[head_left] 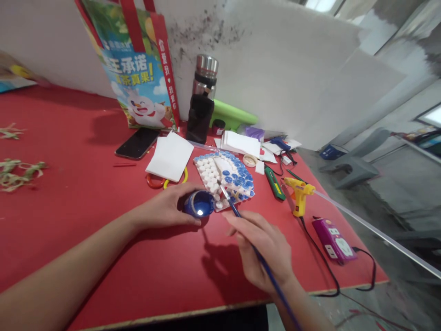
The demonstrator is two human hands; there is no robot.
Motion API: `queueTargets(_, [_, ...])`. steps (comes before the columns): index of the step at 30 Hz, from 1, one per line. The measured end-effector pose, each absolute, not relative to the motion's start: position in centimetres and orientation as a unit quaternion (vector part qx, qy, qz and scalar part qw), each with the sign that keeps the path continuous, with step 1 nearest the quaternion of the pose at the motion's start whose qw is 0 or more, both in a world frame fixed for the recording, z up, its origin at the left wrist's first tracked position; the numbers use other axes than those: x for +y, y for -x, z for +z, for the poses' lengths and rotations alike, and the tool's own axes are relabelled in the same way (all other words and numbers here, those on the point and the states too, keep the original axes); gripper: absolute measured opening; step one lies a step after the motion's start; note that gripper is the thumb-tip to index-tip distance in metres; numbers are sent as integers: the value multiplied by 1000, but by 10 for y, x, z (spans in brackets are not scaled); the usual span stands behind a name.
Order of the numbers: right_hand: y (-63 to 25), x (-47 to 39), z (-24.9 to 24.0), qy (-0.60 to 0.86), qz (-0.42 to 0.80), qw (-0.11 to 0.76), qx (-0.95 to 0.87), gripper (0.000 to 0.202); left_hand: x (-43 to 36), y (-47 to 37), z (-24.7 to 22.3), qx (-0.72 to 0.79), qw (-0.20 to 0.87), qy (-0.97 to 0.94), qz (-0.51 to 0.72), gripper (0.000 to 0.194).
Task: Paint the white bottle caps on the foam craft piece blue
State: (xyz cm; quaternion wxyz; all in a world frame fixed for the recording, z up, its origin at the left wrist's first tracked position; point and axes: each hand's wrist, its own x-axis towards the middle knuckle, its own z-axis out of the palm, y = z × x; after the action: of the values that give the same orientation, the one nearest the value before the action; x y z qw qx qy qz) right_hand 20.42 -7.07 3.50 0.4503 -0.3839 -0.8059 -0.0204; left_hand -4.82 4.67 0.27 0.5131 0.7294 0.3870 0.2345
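My left hand [171,205] is closed round a small jar of blue paint [200,205], its open mouth tipped toward me. In my right hand [263,243] is a long blue paintbrush [234,209], pinched between thumb and fingers. The bristle end reaches the board covered in small round pieces [210,172], just right of the jar; whether it touches cannot be made out. Pieces on the board's right side are blue [244,177], while those on the left are white. Part of the board's near edge is hidden behind the jar and my hand.
On the red table [86,220] are a phone [138,143], white paper [170,156], a green cutter [274,184], a yellow glue gun [299,193] and a purple power strip [334,240]. A dark bottle [201,105] and a printed bag [144,87] stand by the wall.
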Motion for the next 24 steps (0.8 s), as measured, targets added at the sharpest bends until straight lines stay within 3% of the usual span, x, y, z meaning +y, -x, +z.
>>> queueTargets(6, [-195, -43, 30, 389, -162, 212, -882, 40, 53, 53, 4, 357, 499, -757, 226, 69])
queueTargets(10, [-188, -35, 31, 404, -192, 53, -893, 37, 55, 57, 7, 350, 529, -743, 215, 67])
queueTargets(24, [-172, -15, 48, 480, -189, -73, -854, 31, 56, 60, 10, 370, 492, -763, 196, 69])
